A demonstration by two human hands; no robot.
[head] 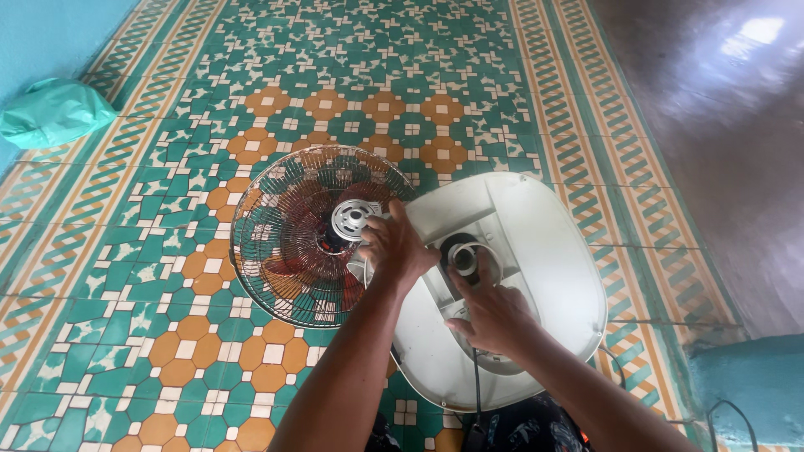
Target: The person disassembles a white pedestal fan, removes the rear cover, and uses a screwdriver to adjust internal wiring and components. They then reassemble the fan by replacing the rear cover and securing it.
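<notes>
Open patterned tile floor (193,351) lies left of and beyond the wire fan guard (285,243), which butts against the white round fan base (553,251), while a green plastic bag (54,110) blocks the far-left wall and a black cord (729,410) loops at right.

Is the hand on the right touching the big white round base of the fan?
Touching. The head view shows the right hand resting flat on the white base, fingers at the dark round socket, with no gap visible.
</notes>
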